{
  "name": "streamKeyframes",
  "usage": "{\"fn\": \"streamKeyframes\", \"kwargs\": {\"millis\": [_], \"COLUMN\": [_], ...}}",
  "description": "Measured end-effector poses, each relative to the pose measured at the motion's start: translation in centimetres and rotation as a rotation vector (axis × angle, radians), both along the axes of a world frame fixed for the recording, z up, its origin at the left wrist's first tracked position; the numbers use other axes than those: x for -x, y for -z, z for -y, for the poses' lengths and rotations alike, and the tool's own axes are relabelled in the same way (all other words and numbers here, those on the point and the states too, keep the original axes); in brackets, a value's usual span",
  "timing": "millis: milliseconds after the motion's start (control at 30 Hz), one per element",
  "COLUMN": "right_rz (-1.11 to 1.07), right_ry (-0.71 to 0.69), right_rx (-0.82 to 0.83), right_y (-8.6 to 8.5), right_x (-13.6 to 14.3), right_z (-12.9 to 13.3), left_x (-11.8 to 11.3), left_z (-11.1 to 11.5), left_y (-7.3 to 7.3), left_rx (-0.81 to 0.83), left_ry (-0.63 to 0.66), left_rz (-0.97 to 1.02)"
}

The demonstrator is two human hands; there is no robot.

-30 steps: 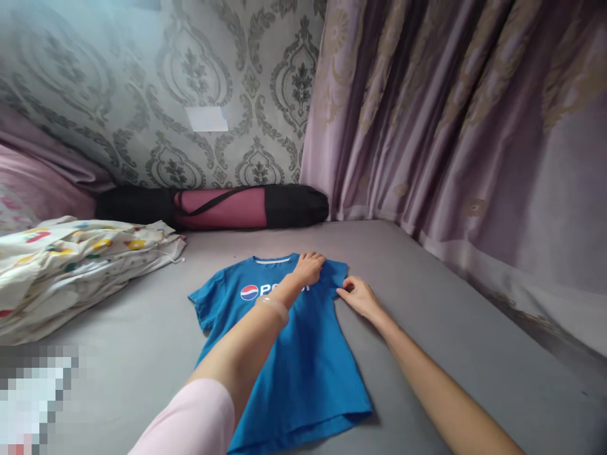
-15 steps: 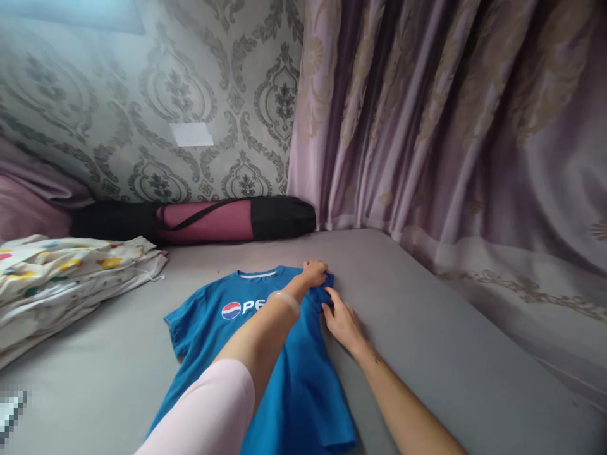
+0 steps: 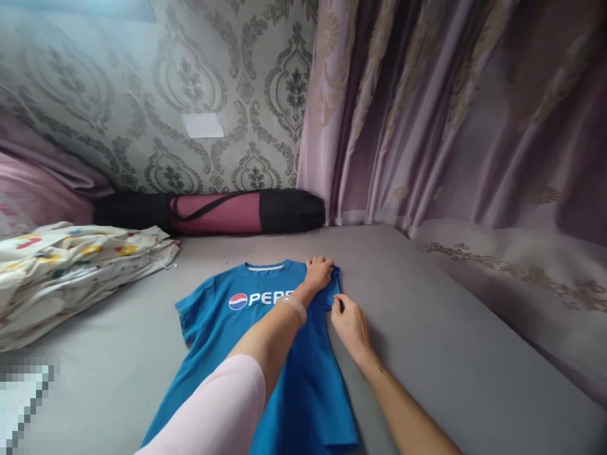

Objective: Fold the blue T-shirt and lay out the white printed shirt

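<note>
A blue T-shirt (image 3: 208,344) with a round logo and white lettering lies spread on the bed, its neckline facing away from me. My left arm reaches across it and covers part of the lettering. My left hand (image 3: 320,273) rests on the shoulder at the right, fingers laid out over the cloth. Beside the right sleeve is my right hand (image 3: 351,321), its thumb and index finger pinched together at the sleeve's edge. The shirt's lower left part is hidden behind my left forearm.
A grey sheet (image 3: 427,354) covers the bed. White patterned cloth (image 3: 85,259) lies bunched at the left. Along the wall is a long black and maroon bag (image 3: 222,212). Purple curtains (image 3: 379,126) hang at the right. A pixelated patch (image 3: 23,404) hides something at lower left.
My right hand has closed from spread fingers to a pinch at the sleeve. The sleeve looks flatter and more spread out. My left hand stays on the shoulder. The view has shifted slightly.
</note>
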State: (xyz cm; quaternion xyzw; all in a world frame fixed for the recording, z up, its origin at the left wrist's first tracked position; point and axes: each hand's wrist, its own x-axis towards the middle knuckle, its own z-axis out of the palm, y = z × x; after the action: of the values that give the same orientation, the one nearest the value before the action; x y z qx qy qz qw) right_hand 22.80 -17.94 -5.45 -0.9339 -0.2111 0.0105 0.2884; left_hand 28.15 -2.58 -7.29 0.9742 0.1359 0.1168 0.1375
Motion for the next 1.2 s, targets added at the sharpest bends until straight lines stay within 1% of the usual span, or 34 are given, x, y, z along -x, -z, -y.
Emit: {"fn": "streamKeyframes", "kwargs": {"millis": [100,200,300,367,467,567,633,733,800,833,900,967,1033,1100,1200], "right_rz": [-0.001,-0.011,-0.093,-0.159,-0.204,-0.223,-0.234,-0.212,-0.131,-0.088,-0.064,-0.116,-0.147,-0.137,-0.151], "right_ry": [0.018,0.025,0.050,0.059,0.062,0.072,0.076,0.082,0.038,-0.015,-0.167,-0.320,-0.453,-0.589,-0.788], "right_rx": [-0.026,-0.096,-0.164,-0.193,-0.247,-0.289,-0.281,-0.246,-0.173,-0.120,-0.008,0.060,0.076,0.064,0.075], "right_y": [0.3,0.4,0.1,0.0,0.1,0.5,0.5,-0.3,-1.3,-1.9,-3.0,-3.9,-4.6,-5.0,-5.5], "right_x": [-0.4,-0.8,-1.2,-1.3,-1.4,-1.6,-1.8,-1.8,-1.4,-1.0,0.3,1.9,3.8,5.5,7.6], "right_z": [0.0,0.1,0.4,0.6,0.8,0.9,1.1,1.4,1.8,2.1,2.9,4.1,5.8,7.6,9.9], "left_x": [-0.2,0.0,1.5,3.5,7.8,13.2,17.2,23.3,27.4,29.4,33.4,37.0,40.1,42.5,45.0], "left_z": [0.3,0.3,-0.6,-1.7,-3.4,-4.9,-5.8,-6.7,-6.9,-6.9,-6.3,-5.2,-3.7,-2.1,0.2], "left_y": [-0.5,-1.2,-2.2,-3.0,-4.0,-5.1,-5.8,-6.8,-7.4,-7.5,-7.4,-6.7,-5.6,-4.5,-3.4], "left_rx": [-0.016,-0.019,-0.027,-0.036,-0.040,-0.033,-0.030,0.001,0.041,0.056,0.100,0.194,0.316,0.428,0.492], "left_ry": [-0.001,0.024,0.049,0.067,0.088,0.072,0.063,0.064,0.041,0.010,-0.106,-0.246,-0.392,-0.534,-0.683], "left_rz": [-0.008,-0.020,-0.043,-0.087,-0.185,-0.265,-0.293,-0.236,-0.157,-0.127,-0.084,-0.058,-0.005,0.021,0.032]}}
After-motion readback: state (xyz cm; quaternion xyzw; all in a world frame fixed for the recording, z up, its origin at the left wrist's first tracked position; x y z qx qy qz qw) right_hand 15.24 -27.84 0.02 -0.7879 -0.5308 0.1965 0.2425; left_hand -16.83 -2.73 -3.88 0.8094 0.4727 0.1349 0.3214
